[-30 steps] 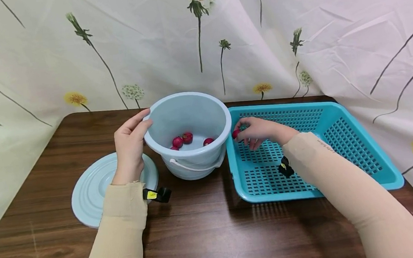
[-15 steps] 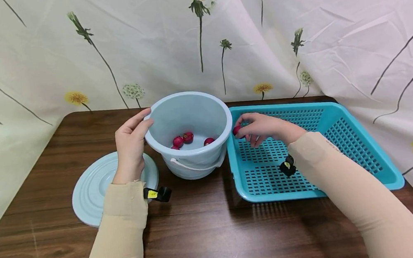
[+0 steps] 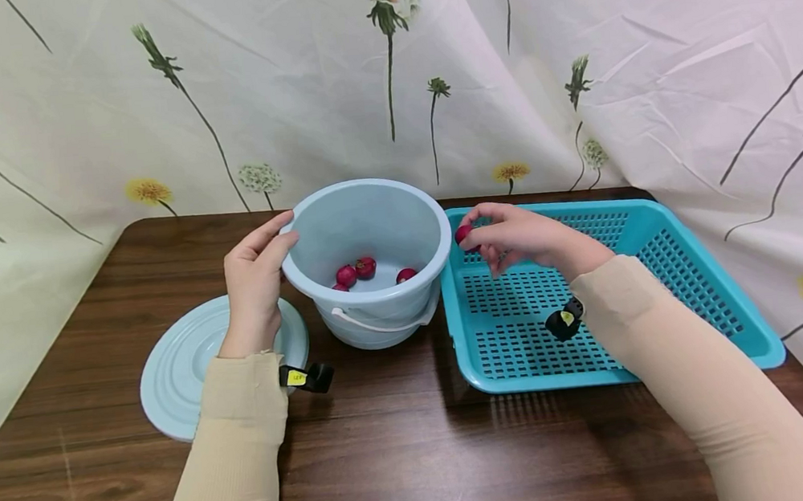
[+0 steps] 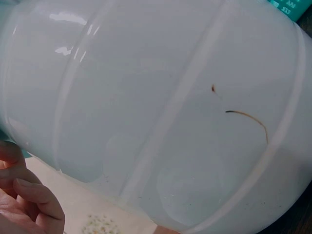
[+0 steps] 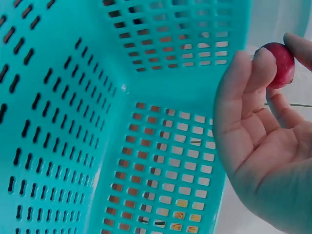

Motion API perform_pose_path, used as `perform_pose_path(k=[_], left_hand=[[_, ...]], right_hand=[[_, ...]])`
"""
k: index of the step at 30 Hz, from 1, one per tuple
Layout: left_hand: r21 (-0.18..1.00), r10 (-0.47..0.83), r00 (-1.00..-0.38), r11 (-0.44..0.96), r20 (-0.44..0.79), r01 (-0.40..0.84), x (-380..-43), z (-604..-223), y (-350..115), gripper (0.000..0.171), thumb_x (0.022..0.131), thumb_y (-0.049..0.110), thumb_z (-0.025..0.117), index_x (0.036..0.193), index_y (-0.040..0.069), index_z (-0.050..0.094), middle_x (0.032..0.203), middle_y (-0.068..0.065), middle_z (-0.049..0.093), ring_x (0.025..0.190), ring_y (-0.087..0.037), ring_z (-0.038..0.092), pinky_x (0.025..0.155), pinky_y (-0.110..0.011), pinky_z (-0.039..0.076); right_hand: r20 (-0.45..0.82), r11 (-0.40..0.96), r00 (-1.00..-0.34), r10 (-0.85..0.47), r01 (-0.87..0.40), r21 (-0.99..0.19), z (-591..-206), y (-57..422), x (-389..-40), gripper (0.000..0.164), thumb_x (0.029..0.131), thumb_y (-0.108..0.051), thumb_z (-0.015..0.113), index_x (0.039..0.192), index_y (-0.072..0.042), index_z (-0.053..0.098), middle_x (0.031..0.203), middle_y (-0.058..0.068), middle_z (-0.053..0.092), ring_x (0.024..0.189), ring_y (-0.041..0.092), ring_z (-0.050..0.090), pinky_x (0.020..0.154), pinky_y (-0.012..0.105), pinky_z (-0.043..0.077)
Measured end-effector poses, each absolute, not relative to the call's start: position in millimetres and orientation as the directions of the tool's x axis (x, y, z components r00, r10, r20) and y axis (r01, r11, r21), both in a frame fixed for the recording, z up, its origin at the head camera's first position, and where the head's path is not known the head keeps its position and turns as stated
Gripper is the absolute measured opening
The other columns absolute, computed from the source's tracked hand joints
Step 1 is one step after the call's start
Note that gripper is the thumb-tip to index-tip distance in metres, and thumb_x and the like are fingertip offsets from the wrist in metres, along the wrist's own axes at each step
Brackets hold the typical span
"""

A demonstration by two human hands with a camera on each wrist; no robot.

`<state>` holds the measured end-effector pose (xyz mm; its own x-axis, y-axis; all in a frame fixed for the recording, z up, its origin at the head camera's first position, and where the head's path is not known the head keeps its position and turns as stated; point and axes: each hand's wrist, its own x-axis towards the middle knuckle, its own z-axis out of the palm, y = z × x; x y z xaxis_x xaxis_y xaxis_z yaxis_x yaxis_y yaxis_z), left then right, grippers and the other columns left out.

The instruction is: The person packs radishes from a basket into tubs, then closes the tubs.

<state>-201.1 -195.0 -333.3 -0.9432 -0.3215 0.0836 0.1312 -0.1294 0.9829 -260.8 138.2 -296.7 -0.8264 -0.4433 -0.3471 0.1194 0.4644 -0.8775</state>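
Observation:
A pale blue bucket (image 3: pixel 374 313) with a white handle stands mid-table in the head view. Several red radishes (image 3: pixel 365 268) lie on its bottom. At the bucket's left rim, my left hand (image 3: pixel 254 285) holds the edge between thumb and fingers. In the left wrist view the bucket's outer wall (image 4: pixel 146 97) fills most of the frame. Over the left end of a turquoise basket (image 3: pixel 530 381), near the bucket's right rim, my right hand (image 3: pixel 524 237) pinches one radish (image 3: pixel 464 234). The right wrist view shows this radish (image 5: pixel 282 64) between thumb and fingertips.
A round pale blue lid (image 3: pixel 177 373) lies on the wooden table (image 3: pixel 421 450) beneath the left forearm. The basket has slotted sides and floor and sits right beside the bucket. A white flowered cloth (image 3: pixel 297 75) hangs behind the table.
My right hand has risen slightly inside the basket's left end with the radish pinched, drifting a little to the right. The left hand and bucket stay in place.

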Motion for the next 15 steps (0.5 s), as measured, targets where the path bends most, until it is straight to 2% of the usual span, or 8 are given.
perform_pose_path(k=[9, 15], left_hand=[[0.984, -0.321, -0.944, -0.129, 0.073, 0.120, -201, -333, -195, 0.031, 0.092, 0.017, 0.069, 0.122, 0.012, 0.072, 0.105, 0.005, 0.070, 0.079, -0.008, 0.065, 0.065, -0.016, 0.054], [0.985, -0.318, -0.945, -0.125, 0.077, 0.122, -201, -333, -195, 0.031, 0.092, 0.017, 0.069, 0.123, 0.012, 0.072, 0.105, 0.005, 0.070, 0.080, -0.008, 0.065, 0.065, -0.016, 0.054]], right_hand=[[-0.282, 0.312, -0.869, -0.406, 0.158, -0.937, -287, 133, -257, 0.030, 0.096, -0.023, 0.064, 0.121, -0.013, 0.051, 0.073, 0.002, 0.053, 0.058, 0.018, 0.051, 0.066, 0.035, 0.056], [-0.197, 0.196, -0.894, -0.402, 0.126, -0.973, -280, 125, -252, 0.024, 0.098, -0.022, 0.060, 0.118, -0.013, 0.050, 0.074, 0.002, 0.051, 0.060, 0.017, 0.049, 0.061, 0.030, 0.053]])
